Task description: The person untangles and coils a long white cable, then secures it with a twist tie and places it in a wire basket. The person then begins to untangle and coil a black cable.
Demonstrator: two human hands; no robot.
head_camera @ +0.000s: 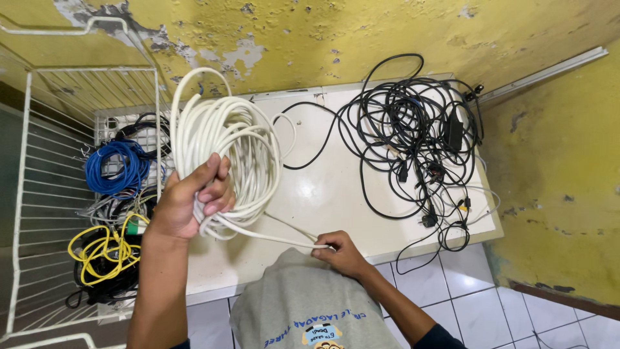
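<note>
Here, left of centre in the frame, I see the left hand point(194, 203) closed around a thick coil of white cable point(226, 152), held up over the white table point(323, 187). The right hand point(342, 253), at lower centre, pinches the coil's loose end between thumb and fingers, against a grey garment point(297, 304) with blue lettering and a small yellow print. A tangle of black cables point(413, 129) lies at the table's upper right. At far left, a white wire basket point(26, 194) holds a blue cable bundle point(116, 167) and a yellow cable bundle point(103, 251).
</note>
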